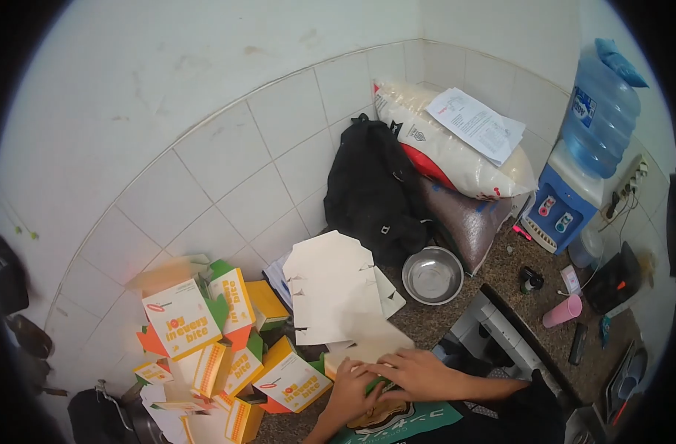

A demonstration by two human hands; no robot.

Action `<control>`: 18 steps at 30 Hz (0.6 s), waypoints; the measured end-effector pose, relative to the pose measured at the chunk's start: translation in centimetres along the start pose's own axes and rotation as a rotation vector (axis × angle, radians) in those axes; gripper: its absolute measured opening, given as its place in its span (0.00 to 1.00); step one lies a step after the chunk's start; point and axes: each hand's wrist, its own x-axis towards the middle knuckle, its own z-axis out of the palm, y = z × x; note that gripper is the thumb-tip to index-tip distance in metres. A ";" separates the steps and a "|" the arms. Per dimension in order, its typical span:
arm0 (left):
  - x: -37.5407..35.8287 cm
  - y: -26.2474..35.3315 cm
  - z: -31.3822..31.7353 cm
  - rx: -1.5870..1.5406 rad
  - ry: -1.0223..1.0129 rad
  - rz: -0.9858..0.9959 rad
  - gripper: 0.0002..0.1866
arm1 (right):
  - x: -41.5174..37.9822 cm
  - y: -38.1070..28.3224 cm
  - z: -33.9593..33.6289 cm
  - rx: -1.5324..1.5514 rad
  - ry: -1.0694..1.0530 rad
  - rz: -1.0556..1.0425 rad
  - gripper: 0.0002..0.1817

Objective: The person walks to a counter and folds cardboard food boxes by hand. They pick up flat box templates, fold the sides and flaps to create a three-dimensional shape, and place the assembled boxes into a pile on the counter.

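Close to my body, my left hand and my right hand meet on a partly folded food carton. Its pale inner panel stands up beyond my fingers, and a bit of green shows between the hands. Fingers of both hands are bent and pressed onto the board; their tips are partly hidden. Just beyond lies a stack of flat carton blanks, pale side up. To the left is a heap of folded cartons in white, yellow, orange and green, lettered "joy in every bite".
A metal bowl sits on the speckled counter beside a black bag. Behind are a large white sack with papers on it and a water dispenser. A pink cup stands right, past a metal-edged appliance.
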 end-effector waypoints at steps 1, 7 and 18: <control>0.3 0.8 -0.4 0.148 -0.022 0.168 0.18 | 0.6 1.2 1.1 0.001 -0.036 -0.045 0.26; 0.6 1.1 -2.0 0.142 0.403 0.037 0.35 | 1.7 4.1 6.1 0.444 0.074 0.055 0.14; 2.0 -1.2 0.6 -0.193 0.914 -0.014 0.37 | 8.3 1.1 5.0 1.115 0.357 0.084 0.14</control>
